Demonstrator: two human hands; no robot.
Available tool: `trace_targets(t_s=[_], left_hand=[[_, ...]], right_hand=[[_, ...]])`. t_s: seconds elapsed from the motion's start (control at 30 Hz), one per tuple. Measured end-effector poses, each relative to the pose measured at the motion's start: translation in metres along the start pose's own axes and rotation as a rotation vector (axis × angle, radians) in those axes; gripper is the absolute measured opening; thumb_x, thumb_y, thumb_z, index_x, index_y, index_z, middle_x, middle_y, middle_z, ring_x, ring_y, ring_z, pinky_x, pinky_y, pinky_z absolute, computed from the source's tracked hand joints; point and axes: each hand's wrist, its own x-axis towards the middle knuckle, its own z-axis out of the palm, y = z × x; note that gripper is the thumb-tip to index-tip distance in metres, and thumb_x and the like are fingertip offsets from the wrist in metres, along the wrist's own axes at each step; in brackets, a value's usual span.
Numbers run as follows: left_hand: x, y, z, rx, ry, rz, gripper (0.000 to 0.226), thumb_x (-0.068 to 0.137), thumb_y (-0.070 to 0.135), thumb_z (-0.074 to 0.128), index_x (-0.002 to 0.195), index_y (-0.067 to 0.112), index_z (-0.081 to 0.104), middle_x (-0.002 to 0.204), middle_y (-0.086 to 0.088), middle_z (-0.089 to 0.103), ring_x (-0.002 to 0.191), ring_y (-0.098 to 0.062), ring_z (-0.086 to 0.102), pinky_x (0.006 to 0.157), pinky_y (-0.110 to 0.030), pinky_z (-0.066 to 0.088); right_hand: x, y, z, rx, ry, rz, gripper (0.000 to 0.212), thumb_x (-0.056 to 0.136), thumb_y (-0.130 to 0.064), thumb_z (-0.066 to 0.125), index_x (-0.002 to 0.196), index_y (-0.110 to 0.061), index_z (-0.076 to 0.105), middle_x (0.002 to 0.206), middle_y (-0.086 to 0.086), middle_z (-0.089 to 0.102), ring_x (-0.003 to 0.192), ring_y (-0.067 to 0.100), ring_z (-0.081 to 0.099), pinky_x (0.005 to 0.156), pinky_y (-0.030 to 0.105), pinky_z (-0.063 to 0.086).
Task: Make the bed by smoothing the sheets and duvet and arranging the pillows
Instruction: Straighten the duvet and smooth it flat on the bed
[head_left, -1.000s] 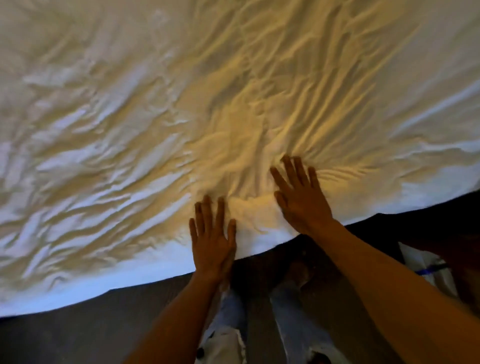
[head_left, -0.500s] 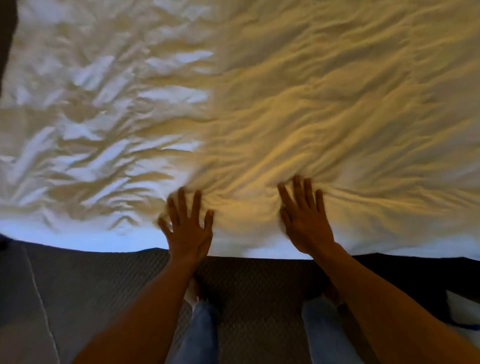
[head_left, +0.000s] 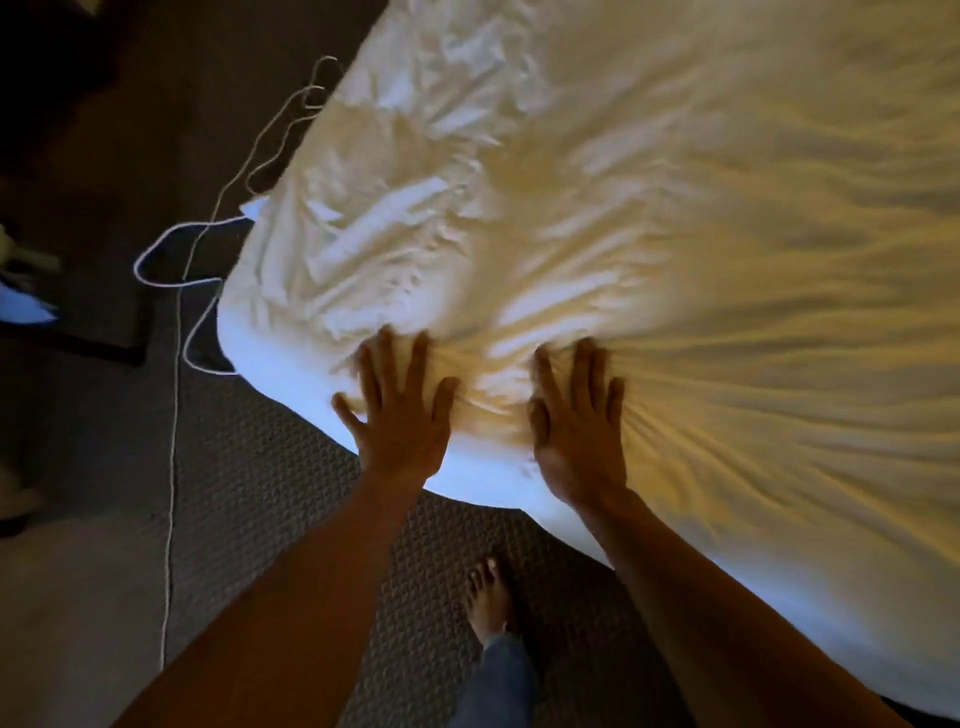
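Nearest to me I see a bare foot (head_left: 488, 597) and a leg in jeans (head_left: 498, 680) on the dark patterned carpet (head_left: 270, 499), and my two forearms reach forward from the bottom of the view. Both hands lie flat on the white sheet (head_left: 675, 260) close to the near edge of the bed (head_left: 467, 467), a little apart from each other. The left hand (head_left: 400, 410) has its fingers straight and spread, the palm pressing down near the corner. The right hand (head_left: 576, 421) is beside it, fingers also straight, and it holds nothing; neither hand pinches the cloth. From the fingertips of both hands many fine folds run out like a fan, so I judge the fabric is thin, light and soft, and it slides easily over the mattress under it. It will not resist, but it will gather again if I push only at one place. I think the better way is to press with flat palms and sweep outward, or to take the hem at the edge and pull it tight. Further left, the corner of the bed (head_left: 291, 249) is much more crumpled, with sharp creases. A thin white cable (head_left: 176, 364) lies in loops on the floor just beside that corner and runs toward me. I see no container, no pillow and no duvet that I can tell apart from the sheet. The far part of the bed is blurred and in warm yellow light, with softer long wrinkles.
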Motion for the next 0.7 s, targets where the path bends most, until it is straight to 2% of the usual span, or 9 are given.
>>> trace_targets(t_s=[0.2, 0.3, 0.37, 0.43, 0.47, 0.53, 0.57, 0.63, 0.7], left_hand=[[0.054, -0.071, -0.015, -0.131, 0.049, -0.051, 0.065, 0.103, 0.065, 0.022, 0.157, 0.049, -0.011, 0.168, 0.01, -0.023, 0.156, -0.02, -0.021, 0.118, -0.072, 0.01], [0.078, -0.087, -0.022, -0.208, 0.119, -0.197, 0.069, 0.103, 0.064, 0.023, 0.16, 0.042, -0.01, 0.169, 0.003, -0.02, 0.156, -0.023, -0.018, 0.12, -0.069, 0.016], [0.095, -0.095, -0.029, -0.354, 0.149, -0.317, 0.082, 0.098, 0.071, 0.034, 0.161, 0.04, -0.007, 0.17, 0.001, -0.019, 0.156, -0.025, -0.018, 0.12, -0.067, 0.018], [0.107, -0.103, -0.032, -0.534, 0.161, -0.41, 0.106, 0.085, 0.075, 0.057, 0.161, 0.038, -0.008, 0.169, 0.0, -0.021, 0.156, -0.029, -0.017, 0.122, -0.061, 0.012], [0.11, -0.106, -0.031, -0.652, 0.163, -0.471, 0.12, 0.076, 0.073, 0.07, 0.161, 0.039, -0.009, 0.169, -0.003, -0.021, 0.157, -0.031, -0.012, 0.125, -0.056, 0.01], [0.11, -0.108, -0.03, -0.897, 0.152, -0.622, 0.14, 0.061, 0.064, 0.087, 0.158, 0.045, -0.012, 0.169, -0.01, -0.009, 0.155, -0.034, 0.013, 0.123, -0.051, 0.026], [0.11, -0.108, -0.029, -0.972, 0.135, -0.688, 0.143, 0.058, 0.06, 0.09, 0.156, 0.048, -0.013, 0.167, -0.013, 0.004, 0.149, -0.036, 0.029, 0.117, -0.049, 0.037], [0.106, -0.104, -0.03, -1.058, 0.094, -0.788, 0.145, 0.058, 0.058, 0.091, 0.152, 0.051, -0.019, 0.154, -0.016, 0.032, 0.132, -0.038, 0.05, 0.103, -0.049, 0.05], [0.1, -0.094, -0.032, -1.127, 0.074, -0.837, 0.139, 0.067, 0.057, 0.087, 0.152, 0.049, -0.023, 0.146, -0.02, 0.039, 0.122, -0.04, 0.056, 0.092, -0.049, 0.055]], right_hand=[[0.067, -0.107, 0.024, -0.082, -0.056, -0.216, 0.061, 0.104, -0.044, 0.035, 0.162, -0.036, 0.018, 0.171, 0.017, -0.002, 0.157, 0.04, -0.003, 0.123, 0.066, 0.006], [0.111, -0.158, 0.032, -0.083, -0.139, -0.289, 0.065, 0.102, -0.05, 0.036, 0.162, -0.038, 0.015, 0.171, 0.015, -0.007, 0.157, 0.038, -0.007, 0.123, 0.066, 0.001], [0.138, -0.188, 0.037, -0.093, -0.182, -0.321, 0.067, 0.101, -0.049, 0.038, 0.162, -0.04, 0.011, 0.17, 0.015, -0.011, 0.157, 0.037, -0.011, 0.122, 0.067, -0.001], [0.155, -0.209, 0.043, -0.107, -0.208, -0.355, 0.069, 0.099, -0.044, 0.043, 0.161, -0.043, 0.011, 0.17, 0.012, -0.012, 0.157, 0.035, -0.014, 0.119, 0.071, -0.004], [0.161, -0.215, 0.045, -0.103, -0.232, -0.356, 0.072, 0.097, -0.04, 0.045, 0.16, -0.046, 0.012, 0.171, 0.01, -0.014, 0.157, 0.033, -0.016, 0.118, 0.072, -0.007], [0.168, -0.219, 0.047, -0.091, -0.28, -0.341, 0.076, 0.092, -0.039, 0.048, 0.158, -0.05, 0.012, 0.171, 0.006, -0.015, 0.156, 0.027, -0.019, 0.116, 0.073, -0.011], [0.17, -0.218, 0.047, -0.096, -0.288, -0.34, 0.078, 0.091, -0.041, 0.049, 0.158, -0.052, 0.011, 0.17, 0.005, -0.016, 0.156, 0.026, -0.02, 0.116, 0.073, -0.011], [0.171, -0.216, 0.047, -0.125, -0.301, -0.353, 0.079, 0.09, -0.044, 0.05, 0.158, -0.052, 0.011, 0.17, 0.005, -0.017, 0.156, 0.026, -0.019, 0.115, 0.074, -0.01], [0.168, -0.216, 0.044, -0.16, -0.284, -0.373, 0.078, 0.091, -0.045, 0.05, 0.158, -0.051, 0.011, 0.17, 0.006, -0.016, 0.157, 0.027, -0.018, 0.115, 0.074, -0.007]])
